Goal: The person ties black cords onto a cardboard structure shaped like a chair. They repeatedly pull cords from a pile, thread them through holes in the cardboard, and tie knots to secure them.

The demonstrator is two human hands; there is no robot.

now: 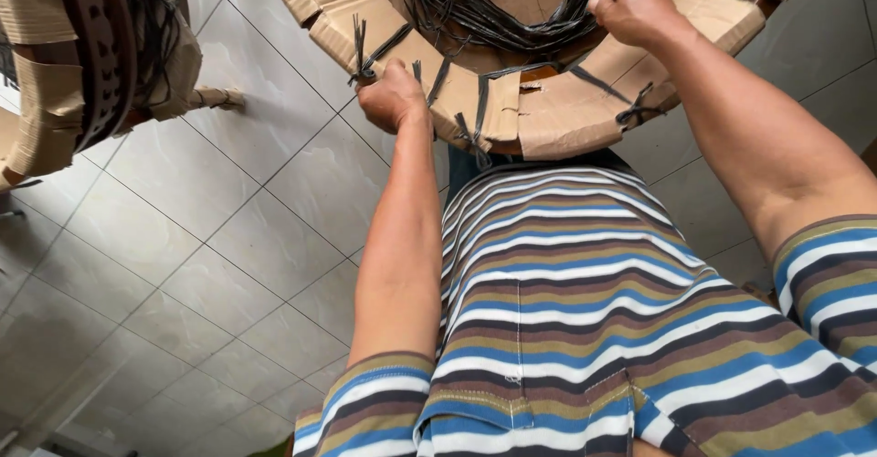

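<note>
A big ring wrapped in brown cardboard [566, 115] fills the top of the head view, bound at intervals with dark plastic straps [481, 110]. A loose tangle of dark straps [475, 5] lies inside the ring. My left hand [395, 96] is closed around the ring's near edge, gripping a strap against the cardboard. My right hand [632, 5] is a fist at the ring's inner rim, pulling on straps from the tangle. My striped shirt [585, 311] fills the lower right.
A second cardboard-wrapped ring [82, 55] with dark straps and a brown band stands at the upper left. Grey tiled floor [201, 238] spreads across the left and middle.
</note>
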